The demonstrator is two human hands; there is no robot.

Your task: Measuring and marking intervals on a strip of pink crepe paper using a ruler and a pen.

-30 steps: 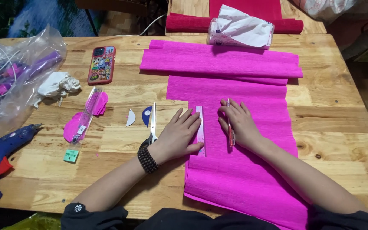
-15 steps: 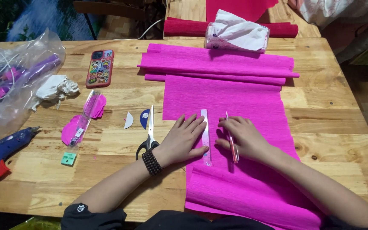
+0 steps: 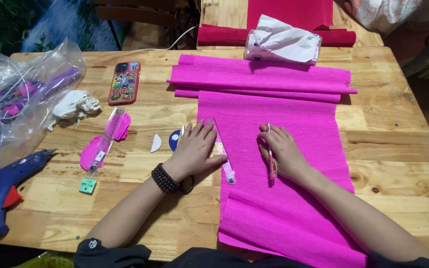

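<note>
Clear plastic bag (image 3: 21, 99) at far left of the bench (image 3: 398, 149) holds purple and pink bits, blurry. Tissue pack (image 3: 283, 45) at top, white tissue sticking out. Pink crepe paper (image 3: 274, 198) lies flat mid-bench, crinkled. Left hand (image 3: 194, 149), fingers spread flat, presses ruler (image 3: 222, 151) on its left edge. Right hand (image 3: 281, 151), fingers together, pins pen (image 3: 271, 154) flat on paper.

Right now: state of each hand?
Left hand: open, flat, pressing the clear ruler onto the pink crepe paper.
Right hand: holding a pen.
</note>
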